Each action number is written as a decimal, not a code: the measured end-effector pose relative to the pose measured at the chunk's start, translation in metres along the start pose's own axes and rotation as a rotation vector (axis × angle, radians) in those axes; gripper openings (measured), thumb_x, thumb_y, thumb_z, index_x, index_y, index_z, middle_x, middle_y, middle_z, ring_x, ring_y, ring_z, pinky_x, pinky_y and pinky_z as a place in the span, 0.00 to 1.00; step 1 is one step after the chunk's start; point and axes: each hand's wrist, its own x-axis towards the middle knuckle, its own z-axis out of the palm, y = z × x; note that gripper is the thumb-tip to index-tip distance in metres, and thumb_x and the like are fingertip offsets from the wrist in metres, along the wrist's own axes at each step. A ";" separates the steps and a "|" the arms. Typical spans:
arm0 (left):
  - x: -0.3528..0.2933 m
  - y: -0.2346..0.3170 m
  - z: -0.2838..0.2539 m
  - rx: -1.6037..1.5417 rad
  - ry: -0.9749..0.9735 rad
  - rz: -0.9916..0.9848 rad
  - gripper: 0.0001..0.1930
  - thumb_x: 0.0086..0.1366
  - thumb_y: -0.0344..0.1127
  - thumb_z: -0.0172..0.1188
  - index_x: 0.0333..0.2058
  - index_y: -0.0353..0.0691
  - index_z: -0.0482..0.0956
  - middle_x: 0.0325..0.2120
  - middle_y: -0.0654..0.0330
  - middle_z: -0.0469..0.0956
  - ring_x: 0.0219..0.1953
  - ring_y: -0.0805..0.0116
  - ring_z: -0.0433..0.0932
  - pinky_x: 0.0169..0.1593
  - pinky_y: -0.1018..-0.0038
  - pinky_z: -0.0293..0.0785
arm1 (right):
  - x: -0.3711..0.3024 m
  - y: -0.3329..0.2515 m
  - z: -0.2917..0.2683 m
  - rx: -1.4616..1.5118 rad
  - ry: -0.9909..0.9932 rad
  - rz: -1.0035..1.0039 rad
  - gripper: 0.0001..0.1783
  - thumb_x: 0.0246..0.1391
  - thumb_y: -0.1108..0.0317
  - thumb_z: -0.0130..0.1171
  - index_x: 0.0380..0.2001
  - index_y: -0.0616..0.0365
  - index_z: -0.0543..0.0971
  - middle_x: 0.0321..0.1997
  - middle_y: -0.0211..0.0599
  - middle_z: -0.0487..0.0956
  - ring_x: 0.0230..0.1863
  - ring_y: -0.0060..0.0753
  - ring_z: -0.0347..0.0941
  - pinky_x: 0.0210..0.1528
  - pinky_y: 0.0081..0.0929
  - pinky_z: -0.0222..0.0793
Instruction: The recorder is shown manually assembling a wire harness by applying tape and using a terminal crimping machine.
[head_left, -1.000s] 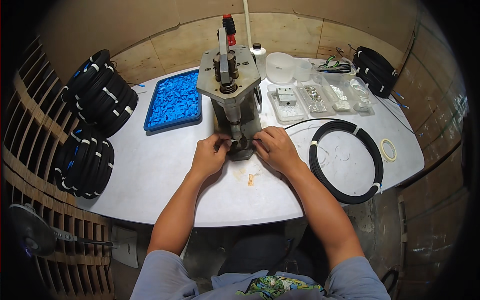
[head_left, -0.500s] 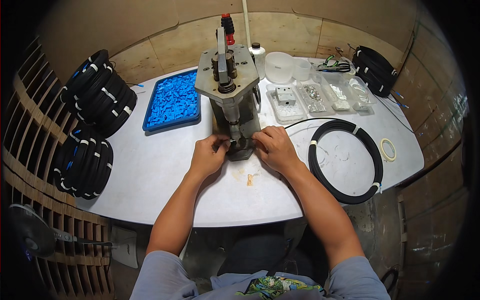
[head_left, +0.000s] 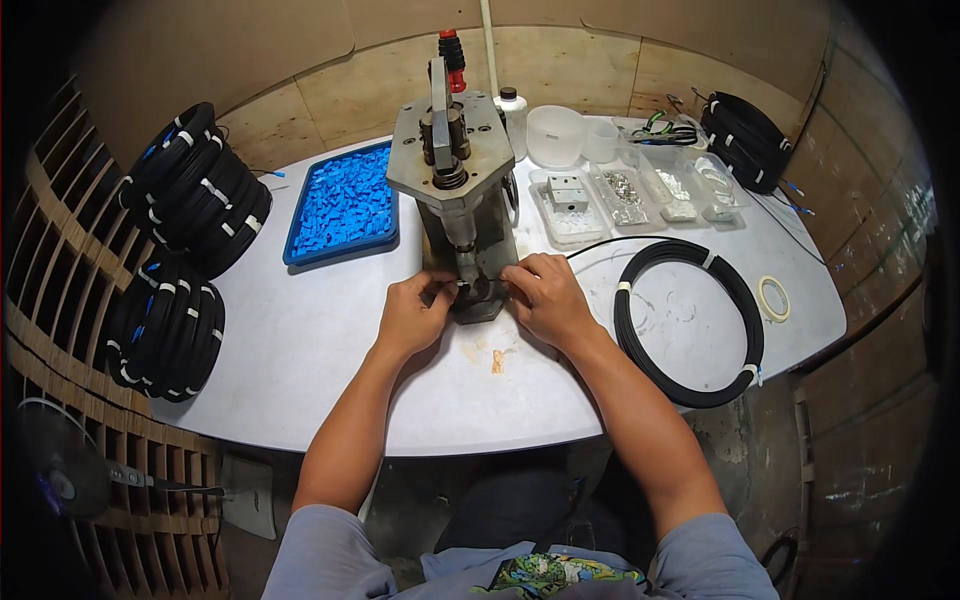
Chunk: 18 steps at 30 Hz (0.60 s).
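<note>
A metal bench press (head_left: pixel 450 190) with an upright lever stands at the middle of the table. Close to its base, under the ram, my left hand (head_left: pixel 416 312) pinches at a small piece that the fingers mostly hide. On the other side of the ram, my right hand (head_left: pixel 548 298) has its thumb and fingers closed on a black cable (head_left: pixel 610 240). That cable runs out behind the hand to a coil (head_left: pixel 633 345) tied with white bands, lying flat on the right of the table. The cable's end at the press cannot be made out.
A blue tray (head_left: pixel 291 252) of small blue pieces lies left of the press. Banded black coils (head_left: pixel 205 190) are stacked at far left. Clear boxes (head_left: pixel 618 195) of small parts, a white bottle (head_left: pixel 512 120) and a tape roll (head_left: pixel 773 298) lie to the right.
The whole view has shifted very slightly. Both hands stay at the press base with nearly the same grip.
</note>
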 end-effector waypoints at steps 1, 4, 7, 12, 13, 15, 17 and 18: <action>0.000 -0.001 0.000 0.003 -0.005 -0.008 0.11 0.63 0.33 0.62 0.39 0.31 0.84 0.26 0.50 0.84 0.28 0.65 0.83 0.34 0.72 0.77 | 0.000 -0.001 0.000 0.001 -0.002 0.008 0.17 0.39 0.76 0.67 0.37 0.54 0.80 0.34 0.34 0.77 0.39 0.41 0.74 0.47 0.36 0.67; 0.000 -0.003 0.000 0.011 -0.007 -0.007 0.11 0.63 0.33 0.62 0.39 0.31 0.84 0.26 0.50 0.84 0.28 0.65 0.83 0.35 0.72 0.77 | 0.001 -0.002 -0.002 -0.003 -0.012 0.014 0.17 0.40 0.76 0.67 0.37 0.54 0.80 0.34 0.34 0.77 0.39 0.41 0.74 0.47 0.36 0.67; 0.000 -0.005 0.001 -0.006 -0.008 -0.011 0.11 0.63 0.33 0.61 0.39 0.31 0.84 0.25 0.50 0.84 0.28 0.64 0.83 0.35 0.72 0.77 | 0.000 0.000 0.001 0.008 -0.001 0.012 0.17 0.40 0.76 0.67 0.37 0.54 0.80 0.34 0.34 0.77 0.39 0.41 0.74 0.47 0.36 0.67; 0.000 -0.004 0.003 -0.016 0.001 0.013 0.11 0.63 0.32 0.61 0.39 0.31 0.83 0.25 0.51 0.84 0.28 0.64 0.83 0.35 0.72 0.78 | -0.001 0.000 0.003 -0.001 -0.002 0.025 0.17 0.39 0.76 0.67 0.37 0.54 0.80 0.34 0.34 0.77 0.39 0.40 0.74 0.47 0.35 0.66; 0.000 -0.004 0.003 -0.027 -0.003 0.000 0.11 0.63 0.32 0.60 0.39 0.31 0.83 0.25 0.51 0.84 0.28 0.64 0.83 0.35 0.72 0.78 | 0.000 0.000 0.004 -0.005 0.005 0.026 0.17 0.39 0.76 0.67 0.38 0.54 0.80 0.34 0.34 0.77 0.39 0.40 0.74 0.48 0.35 0.66; 0.000 -0.004 0.002 -0.038 -0.008 -0.013 0.10 0.63 0.32 0.60 0.39 0.31 0.83 0.25 0.51 0.84 0.28 0.64 0.83 0.35 0.72 0.78 | 0.000 0.000 0.003 -0.012 0.002 0.007 0.16 0.42 0.74 0.67 0.38 0.52 0.80 0.33 0.33 0.76 0.39 0.39 0.74 0.47 0.35 0.65; 0.000 0.000 0.001 -0.018 -0.009 -0.012 0.10 0.63 0.31 0.60 0.39 0.31 0.83 0.25 0.50 0.84 0.28 0.64 0.83 0.35 0.72 0.78 | 0.000 -0.001 0.001 -0.019 0.000 -0.013 0.14 0.44 0.72 0.67 0.38 0.51 0.80 0.33 0.32 0.76 0.38 0.37 0.74 0.46 0.34 0.65; 0.000 0.000 0.001 -0.019 -0.008 -0.012 0.10 0.63 0.31 0.60 0.39 0.31 0.83 0.25 0.50 0.84 0.28 0.64 0.83 0.35 0.72 0.78 | 0.000 -0.001 0.001 -0.016 -0.008 -0.002 0.14 0.44 0.72 0.67 0.38 0.51 0.81 0.33 0.32 0.76 0.38 0.37 0.74 0.46 0.34 0.65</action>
